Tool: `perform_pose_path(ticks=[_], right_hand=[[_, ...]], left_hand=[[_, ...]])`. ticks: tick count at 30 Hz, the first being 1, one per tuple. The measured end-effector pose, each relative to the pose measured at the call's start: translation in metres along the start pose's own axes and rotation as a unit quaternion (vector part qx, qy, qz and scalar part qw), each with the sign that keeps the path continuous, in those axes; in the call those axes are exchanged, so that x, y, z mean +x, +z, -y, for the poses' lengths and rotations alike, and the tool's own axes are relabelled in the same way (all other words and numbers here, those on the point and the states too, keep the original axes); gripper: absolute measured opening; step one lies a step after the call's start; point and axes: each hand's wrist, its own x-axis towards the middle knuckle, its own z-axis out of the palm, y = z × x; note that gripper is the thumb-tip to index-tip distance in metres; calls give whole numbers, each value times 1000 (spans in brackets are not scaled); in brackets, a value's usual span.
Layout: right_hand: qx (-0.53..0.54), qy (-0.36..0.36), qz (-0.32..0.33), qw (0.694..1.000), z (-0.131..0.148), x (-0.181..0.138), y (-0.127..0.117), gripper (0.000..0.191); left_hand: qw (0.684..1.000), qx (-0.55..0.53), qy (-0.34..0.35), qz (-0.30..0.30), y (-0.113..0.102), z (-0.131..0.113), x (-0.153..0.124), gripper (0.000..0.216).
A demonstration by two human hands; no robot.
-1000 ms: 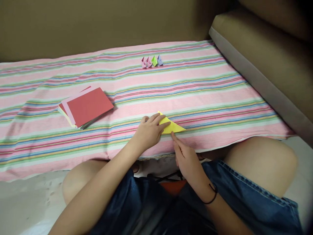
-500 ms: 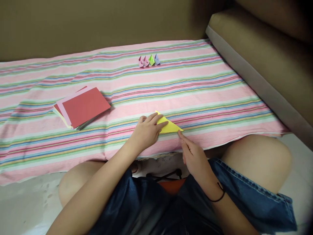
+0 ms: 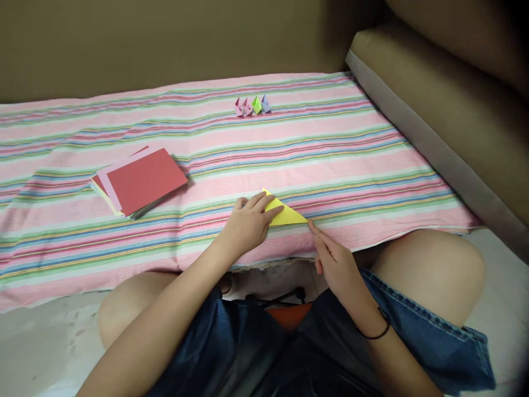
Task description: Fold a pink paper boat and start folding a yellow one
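A yellow paper (image 3: 288, 214) folded into a triangle lies near the front edge of the striped pink cloth (image 3: 330, 149). My left hand (image 3: 247, 223) rests flat on the triangle's left part, fingers stretched over it. My right hand (image 3: 335, 259) has its fingers extended and together, the fingertips touching the cloth at the triangle's right tip.
A stack of coloured paper sheets (image 3: 138, 180), red on top, lies to the left. Several small folded paper figures (image 3: 251, 105) stand in a row at the back. A brown cushion (image 3: 442, 105) borders the cloth on the right. My knees sit below the front edge.
My right hand's fingertips have slid rightwards along the triangle's lower edge to its right tip. My left hand has stayed on the paper.
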Motion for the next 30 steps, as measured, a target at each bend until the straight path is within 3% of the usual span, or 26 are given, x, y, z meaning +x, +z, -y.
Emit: perform_pose_path(ticks=[4,8,12,16,18,19,21,23,25,30], right_hand=[[25,-9,-44,999,-8,0,-10,53],[-90,-151,-115,978,-6,16,-20,40],[-167,-307,-86,933,9,42,-19,35],[-160,-348,-67,921,35,56,-17,22],[-126,-335,-73,931,51,58,-18,21],[-98,-319,-71,940,58,58,-19,21],[-14,-263,-46,964,71,60,-21,17],[74,-189,8,979,78,62,-22,18],[125,-139,51,981,82,64,-22,25],[110,-144,47,982,80,61,-24,30]], left_hand=[[1000,-15,13,-24,5,1,-3,39],[998,-2,38,-59,10,2,0,45],[994,16,73,-85,7,3,5,27],[982,-92,62,-150,-4,4,4,29],[952,-231,-5,-203,-11,5,1,25],[919,-323,-49,-219,-15,5,0,23],[822,-508,-139,-215,-22,6,-2,26],[736,-618,-201,-190,-26,9,-3,33],[710,-640,-227,-187,-29,11,-3,37],[713,-636,-217,-200,-31,10,-2,40]])
